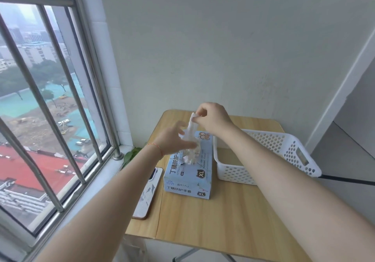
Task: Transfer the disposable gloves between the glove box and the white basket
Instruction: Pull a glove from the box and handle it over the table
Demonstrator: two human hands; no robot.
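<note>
Above the glove box (187, 172) on the table (223, 217), the right hand (213, 117) pinches a disposable glove (191, 127), the left hand (176, 140) spread beside it, left of the white basket (292, 152).

Right hand (213, 117) raised above the light-blue glove box (189, 177), pinching the upper end of a translucent white disposable glove (190, 131) that stretches down into the box opening. Left hand (174, 140), fingers spread, at the glove's lower part just above the box. White perforated basket (292, 150) beside and below the right forearm; phone (148, 194) beneath the left forearm, on the wooden table (223, 221).
</note>
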